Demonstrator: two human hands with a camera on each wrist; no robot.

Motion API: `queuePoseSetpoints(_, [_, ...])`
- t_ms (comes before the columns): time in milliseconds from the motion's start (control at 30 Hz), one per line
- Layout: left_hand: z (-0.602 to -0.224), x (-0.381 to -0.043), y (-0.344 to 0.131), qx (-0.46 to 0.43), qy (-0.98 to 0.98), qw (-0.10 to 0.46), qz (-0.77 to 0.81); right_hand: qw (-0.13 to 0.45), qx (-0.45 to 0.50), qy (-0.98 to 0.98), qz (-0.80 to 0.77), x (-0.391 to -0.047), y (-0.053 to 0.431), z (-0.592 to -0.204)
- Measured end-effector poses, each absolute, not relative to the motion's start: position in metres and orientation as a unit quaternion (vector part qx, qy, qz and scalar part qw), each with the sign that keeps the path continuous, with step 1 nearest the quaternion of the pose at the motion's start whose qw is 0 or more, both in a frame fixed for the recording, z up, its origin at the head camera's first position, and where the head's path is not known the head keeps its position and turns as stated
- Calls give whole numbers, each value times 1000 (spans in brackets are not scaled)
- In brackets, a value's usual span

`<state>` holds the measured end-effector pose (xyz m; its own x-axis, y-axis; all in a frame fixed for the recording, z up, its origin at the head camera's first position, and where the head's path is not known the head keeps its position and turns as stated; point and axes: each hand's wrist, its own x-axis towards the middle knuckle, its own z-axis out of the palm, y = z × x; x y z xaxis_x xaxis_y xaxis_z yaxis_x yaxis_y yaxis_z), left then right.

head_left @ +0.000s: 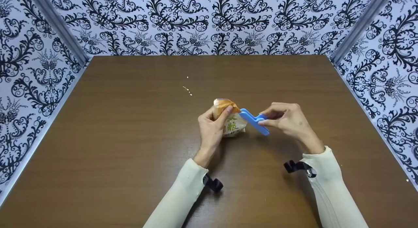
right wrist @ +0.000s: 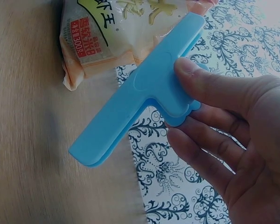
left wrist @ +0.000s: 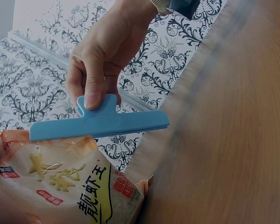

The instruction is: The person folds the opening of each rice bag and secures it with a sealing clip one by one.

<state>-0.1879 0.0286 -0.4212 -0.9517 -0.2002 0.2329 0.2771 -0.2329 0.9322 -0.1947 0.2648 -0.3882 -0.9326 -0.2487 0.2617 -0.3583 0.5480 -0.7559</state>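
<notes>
My left hand (head_left: 211,126) grips the folded orange top of a printed plastic food bag (head_left: 234,125), thumb pressed on the near side. Green, yellow and red lettering shows on the bag in the left wrist view. To its right, my right hand (head_left: 287,120) pinches the handle tabs of a long blue bag clip (left wrist: 100,122) between thumb and fingers. One end of the clip overlaps the bag's upper edge in the left wrist view, while its other end sticks out past the bag. Part of the bag is hidden behind my left hand.
The brown wooden table (head_left: 130,139) spreads around both hands. A few small white bits (head_left: 187,89) lie on it toward the back. Black-and-white patterned walls (head_left: 196,25) stand behind and at both sides. Each sleeve carries a black wrist camera.
</notes>
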Motion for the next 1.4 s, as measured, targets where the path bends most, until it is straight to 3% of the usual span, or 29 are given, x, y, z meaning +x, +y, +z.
queuePoseSetpoints(1400, [-422,-188,28,-32,-602,151,-783,77,189,-861,466,-196,259,-387])
